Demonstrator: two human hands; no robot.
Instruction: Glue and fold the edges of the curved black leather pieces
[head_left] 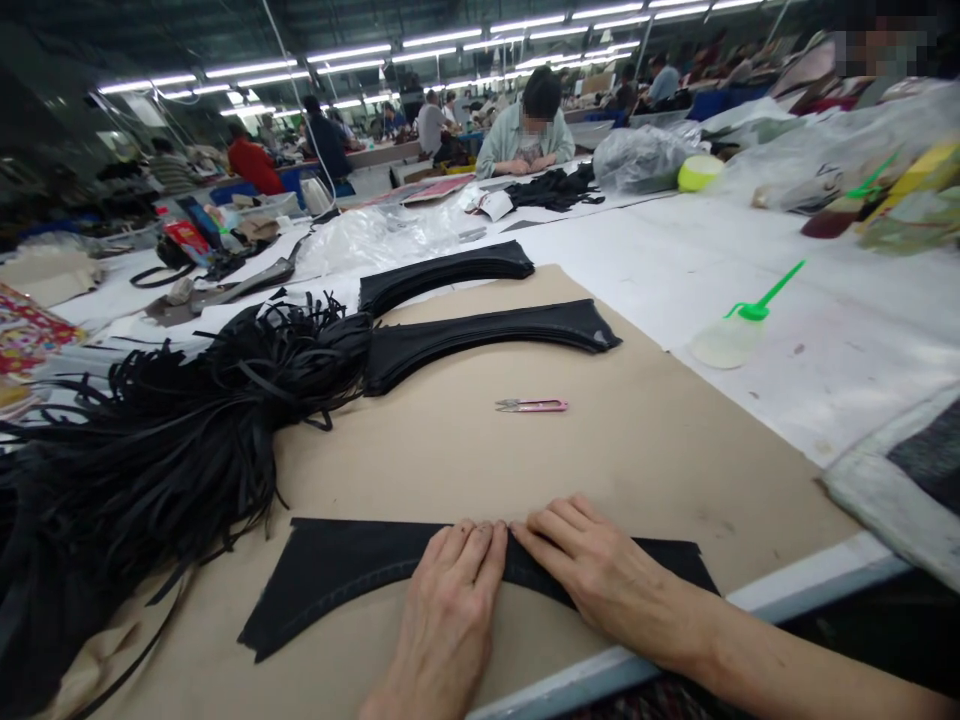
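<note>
Left bare hand (451,592): fingers together on the curved black fabric panel (337,562).
Right bare hand (589,560): fingers close-set, on it too.
Grip: thumbs hidden; cannot tell.
Panel: on the flat tan sheet (420,460).

snips (534,406) with pink handle, on brown sheet (450,460) | translucent bottle (729,338), green spout, on white surface (637,250) | yellow-green bowl (700,173) beside clear plastic bag (641,158) | person (504,140) in pale shirt, head bowed, far side | tube lights (442,38) overhead
</note>
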